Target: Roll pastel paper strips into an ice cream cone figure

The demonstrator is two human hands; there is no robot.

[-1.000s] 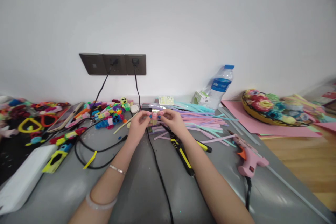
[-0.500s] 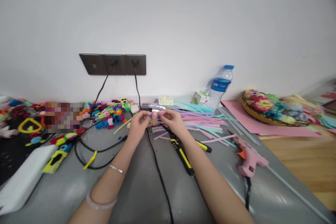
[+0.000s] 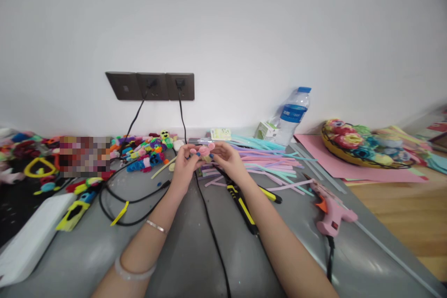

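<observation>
Between my two hands, above the grey table, is a small pink pipe-cleaner figure (image 3: 203, 151) with rounded lobes at its top. My left hand (image 3: 186, 164) pinches its left side with thumb and fingers. On the other side, my right hand (image 3: 229, 160) closes on it as well. A pale yellowish part shows under the pink, mostly covered by my fingertips. Black and yellow pliers (image 3: 242, 207) lie partly beneath my right forearm. Loose pastel pipe cleaners (image 3: 270, 162) spread behind and to the right of my hands.
A pink glue gun (image 3: 333, 216) lies at right, near a water bottle (image 3: 294, 114) and a basket of fuzzy flowers (image 3: 363, 146). Colourful pipe-cleaner pieces (image 3: 146, 153) crowd the left. A black cable (image 3: 211, 228) crosses the table; a white power bank-like block (image 3: 33, 237) lies front left.
The pink figure has turned between my fingers, so more of its pink lobes show. My fingers have shifted slightly around it; both forearms stay nearly in place.
</observation>
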